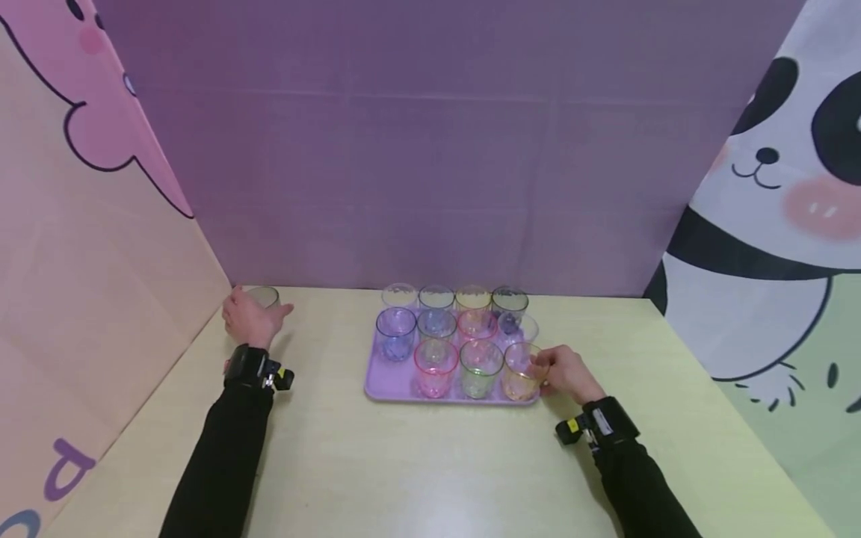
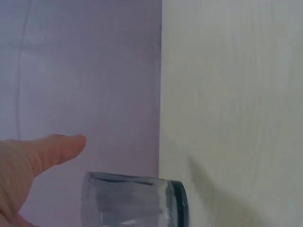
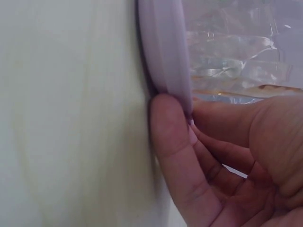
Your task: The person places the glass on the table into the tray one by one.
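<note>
At the table's back left corner stands a clear drinking glass (image 1: 267,297), seen in the left wrist view with a dark base (image 2: 180,203). My left hand (image 1: 254,317) is right beside it, thumb stretched out and apart from the glass; its other fingers are mostly hidden. My right hand (image 1: 565,371) is at the front right corner of a purple tray (image 1: 390,385). In the right wrist view, its thumb and a finger (image 3: 171,125) pinch the tray's rim (image 3: 165,47). Closest to that hand on the tray is an amber glass (image 1: 521,373).
Several tinted glasses stand in rows on the tray, among them a pink glass (image 1: 434,373), a green glass (image 1: 480,373) and a blue glass (image 1: 395,336). A purple panel (image 1: 430,187) rises behind the table (image 1: 403,471), with printed panels at both sides.
</note>
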The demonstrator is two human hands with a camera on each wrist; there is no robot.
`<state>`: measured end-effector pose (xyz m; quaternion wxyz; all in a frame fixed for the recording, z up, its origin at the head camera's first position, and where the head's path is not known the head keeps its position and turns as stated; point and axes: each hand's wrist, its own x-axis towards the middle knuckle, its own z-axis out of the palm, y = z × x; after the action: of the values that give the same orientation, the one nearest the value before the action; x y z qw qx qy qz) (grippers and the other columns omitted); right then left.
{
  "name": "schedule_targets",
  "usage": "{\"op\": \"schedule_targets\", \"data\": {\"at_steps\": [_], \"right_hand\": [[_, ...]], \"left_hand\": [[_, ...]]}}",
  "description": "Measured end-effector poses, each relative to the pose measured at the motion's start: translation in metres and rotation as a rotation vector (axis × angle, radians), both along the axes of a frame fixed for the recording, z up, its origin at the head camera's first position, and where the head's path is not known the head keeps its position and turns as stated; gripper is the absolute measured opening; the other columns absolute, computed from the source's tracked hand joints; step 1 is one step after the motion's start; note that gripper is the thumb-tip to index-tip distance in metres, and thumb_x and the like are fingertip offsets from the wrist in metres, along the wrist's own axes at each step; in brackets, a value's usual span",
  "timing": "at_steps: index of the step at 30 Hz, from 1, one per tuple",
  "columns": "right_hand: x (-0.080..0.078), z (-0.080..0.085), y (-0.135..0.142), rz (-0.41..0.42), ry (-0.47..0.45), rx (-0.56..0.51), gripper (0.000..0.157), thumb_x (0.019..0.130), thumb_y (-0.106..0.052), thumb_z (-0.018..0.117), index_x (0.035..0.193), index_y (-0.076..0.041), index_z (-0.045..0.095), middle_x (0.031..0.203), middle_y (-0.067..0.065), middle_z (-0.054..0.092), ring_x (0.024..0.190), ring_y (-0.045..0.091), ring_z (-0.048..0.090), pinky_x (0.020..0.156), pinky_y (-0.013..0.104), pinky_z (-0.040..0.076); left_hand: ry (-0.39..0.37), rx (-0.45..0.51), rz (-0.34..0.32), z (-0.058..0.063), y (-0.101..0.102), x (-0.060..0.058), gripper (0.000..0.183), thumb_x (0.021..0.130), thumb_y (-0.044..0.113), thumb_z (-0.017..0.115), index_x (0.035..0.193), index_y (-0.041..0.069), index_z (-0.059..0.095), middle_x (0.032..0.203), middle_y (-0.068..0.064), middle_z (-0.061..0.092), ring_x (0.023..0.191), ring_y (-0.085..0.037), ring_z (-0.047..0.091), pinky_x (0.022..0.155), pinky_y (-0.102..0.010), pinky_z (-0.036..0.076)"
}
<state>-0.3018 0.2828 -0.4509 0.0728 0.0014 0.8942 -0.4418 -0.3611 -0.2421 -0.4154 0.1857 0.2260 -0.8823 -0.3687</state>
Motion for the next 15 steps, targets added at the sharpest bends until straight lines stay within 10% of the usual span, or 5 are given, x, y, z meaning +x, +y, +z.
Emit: {"op": "schedule_targets", "data": {"at_steps": [15], "right_hand": [[0.000,-0.001,0.001,-0.013,-0.030,0.004,0.011,0.084,-0.012,0.064,0.086,-0.001,0.067,0.110,0.018,0.059,0.073,0.020,0.059,0.059,0.032,0.054]], "left_hand": [[-0.051,0.284,-0.046,-0.011,-0.017,-0.007,0.102,0.075,0.035,0.071,0.142,-0.002,0.005,0.141,-0.031,0.020,0.127,-0.045,0.026,0.103,-0.052,0.026]]}}
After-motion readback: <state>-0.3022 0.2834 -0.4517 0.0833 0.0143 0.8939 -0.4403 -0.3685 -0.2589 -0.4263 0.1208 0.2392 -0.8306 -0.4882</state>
